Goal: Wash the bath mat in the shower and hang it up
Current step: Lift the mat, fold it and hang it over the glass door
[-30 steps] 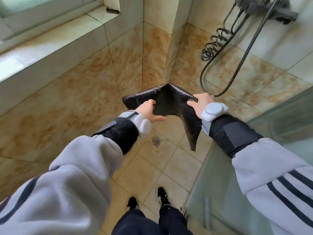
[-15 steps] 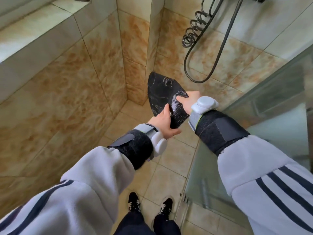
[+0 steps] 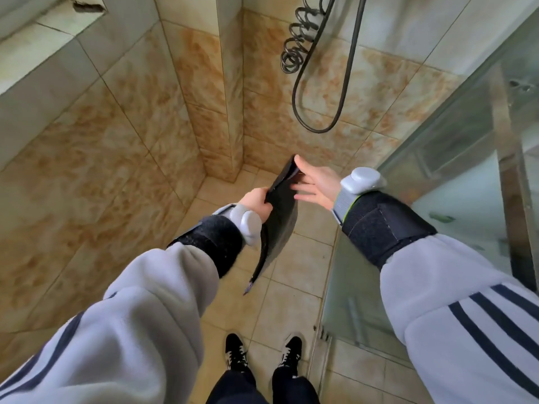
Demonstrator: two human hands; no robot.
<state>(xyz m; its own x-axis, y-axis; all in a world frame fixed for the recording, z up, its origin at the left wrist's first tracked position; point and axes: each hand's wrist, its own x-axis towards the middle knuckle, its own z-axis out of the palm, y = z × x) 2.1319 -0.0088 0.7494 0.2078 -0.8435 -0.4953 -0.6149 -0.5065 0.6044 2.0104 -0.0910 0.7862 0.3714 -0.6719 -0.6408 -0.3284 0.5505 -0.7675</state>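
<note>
Left hand (image 3: 256,203) is clamped on the bath mat (image 3: 281,220), with the fingers curled round its left edge a little below the top. Right hand (image 3: 316,185) is loose and holds nothing. Its fingers are straight and spread, the palm is turned toward the mat's right face, and the thumb points up beside the top corner. The fingertips are right at the mat surface, but I can't tell if they actually touch.

The mat is black, folded over on itself and seen almost edge-on. It hangs in the air in front of the person, clear of the floor tiles (image 3: 294,272). The top corner points up toward the wall corner and the bottom tip dangles below the left wrist.

Each wrist carries a pale wrist device (image 3: 361,180) over a black strap (image 3: 385,225), with grey striped sleeves (image 3: 145,316) behind.

The shower hose (image 3: 318,128) hangs in a loop on the tiled wall above the right hand, and the coiled hose (image 3: 294,51) sits just left of it, higher up. A frosted glass panel (image 3: 437,176) stands on the right, close beside the right forearm. A tiled ledge (image 3: 43,53) is at upper left.

Black shoes (image 3: 236,351) are at the bottom of the view — both flat on the floor tiles, near the foot of the glass panel.
</note>
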